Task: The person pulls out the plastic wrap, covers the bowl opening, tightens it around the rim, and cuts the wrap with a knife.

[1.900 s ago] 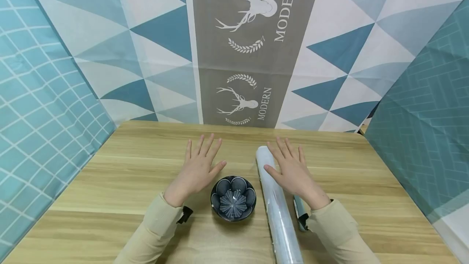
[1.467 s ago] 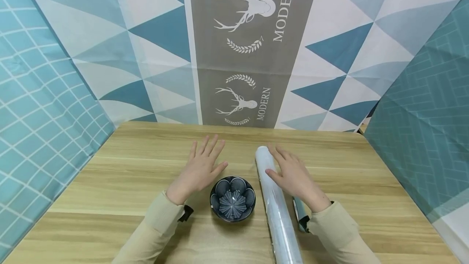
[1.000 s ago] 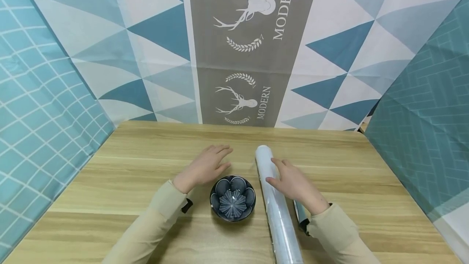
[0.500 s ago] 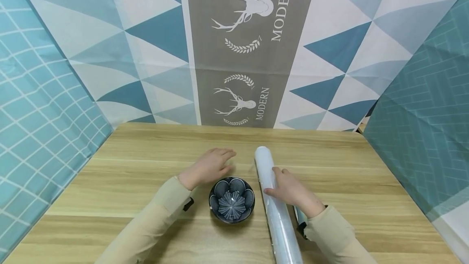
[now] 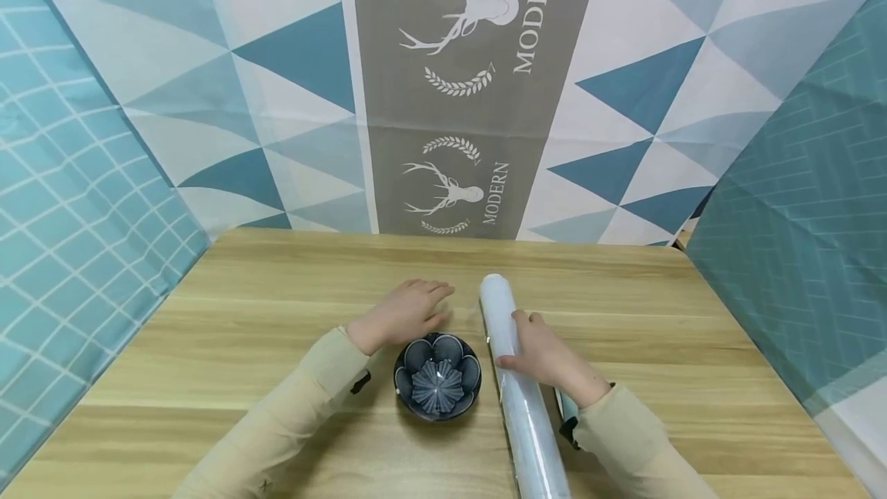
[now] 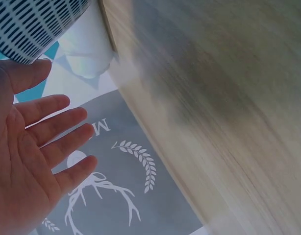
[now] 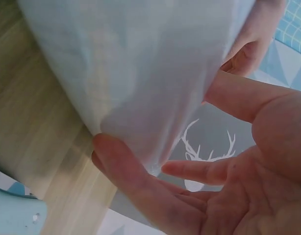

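While our right hand [image 5: 547,356] spans the long, glossy cylinder of translucent whitish plastic film [image 5: 525,406], its thumb and fingers curl around the sides and grasp it from the right. The roll lies lengthwise on the pale yellow-brown table with streaked wood grain [image 5: 291,283], its rounded white far end pointing toward the back edge and its smooth surface catching bright streaks of light along the near part.

Just left of it, apart from the roll, we see the round, dark navy bowl with petal-shaped panels [image 5: 438,385] standing upright, a pleated star shape filling its floor. Its outer wall (our left wrist view catches it from below) is pale with rows of dark blue dashes. Our left hand [image 5: 405,313] is beside the bowl's far left rim, grasping nothing, fingers loosely extended and slightly spread; whether the thumb touches the rim we cannot tell.

By our right wrist lies a pale teal, smooth object with a rounded corner and a small hole [image 7: 15,213], mostly hidden by our ribbed beige cuff [image 5: 610,426]. Behind the table hangs a creased cloth of blue, grey and white triangles [image 5: 291,68], with a taupe band of white antlered deer heads [image 5: 443,114] down its middle.
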Action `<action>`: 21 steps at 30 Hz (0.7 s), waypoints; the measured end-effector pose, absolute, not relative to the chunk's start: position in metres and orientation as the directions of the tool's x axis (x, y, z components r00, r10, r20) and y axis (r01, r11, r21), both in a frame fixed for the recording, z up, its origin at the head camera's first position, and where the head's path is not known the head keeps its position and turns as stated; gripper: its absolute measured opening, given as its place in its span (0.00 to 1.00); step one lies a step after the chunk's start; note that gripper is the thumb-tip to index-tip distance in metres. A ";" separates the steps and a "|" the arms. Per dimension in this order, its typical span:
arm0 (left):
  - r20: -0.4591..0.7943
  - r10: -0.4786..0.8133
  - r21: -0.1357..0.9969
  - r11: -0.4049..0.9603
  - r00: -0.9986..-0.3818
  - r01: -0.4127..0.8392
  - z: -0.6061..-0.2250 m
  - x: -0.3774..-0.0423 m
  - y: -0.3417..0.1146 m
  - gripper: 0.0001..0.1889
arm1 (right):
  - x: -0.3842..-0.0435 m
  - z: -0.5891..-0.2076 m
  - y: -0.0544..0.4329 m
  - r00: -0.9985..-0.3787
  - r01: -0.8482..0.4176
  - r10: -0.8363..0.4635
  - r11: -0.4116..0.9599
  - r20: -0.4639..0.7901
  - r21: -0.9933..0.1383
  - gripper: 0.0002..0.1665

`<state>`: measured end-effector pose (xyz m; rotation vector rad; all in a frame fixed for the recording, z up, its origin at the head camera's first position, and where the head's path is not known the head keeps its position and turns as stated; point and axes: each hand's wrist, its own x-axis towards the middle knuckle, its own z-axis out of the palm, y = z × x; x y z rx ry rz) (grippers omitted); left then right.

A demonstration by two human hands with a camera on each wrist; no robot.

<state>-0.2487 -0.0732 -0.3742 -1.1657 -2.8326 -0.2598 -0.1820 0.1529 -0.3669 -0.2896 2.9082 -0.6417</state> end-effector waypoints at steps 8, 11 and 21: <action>0.120 0.699 0.109 0.696 -0.705 0.709 -0.378 -0.251 -0.070 0.25 | -0.186 -0.364 0.148 -0.964 -0.158 -0.231 0.893 -0.128 -0.422 0.46; 0.121 0.703 0.106 0.693 -0.701 0.713 -0.379 -0.251 -0.070 0.25 | -0.188 -0.363 0.145 -0.963 -0.164 -0.236 0.897 -0.130 -0.411 0.45; 0.209 0.729 0.106 0.645 -0.651 0.757 -0.382 -0.256 -0.066 0.26 | -0.205 -0.363 0.137 -0.936 -0.302 -0.345 0.892 -0.075 -0.336 0.45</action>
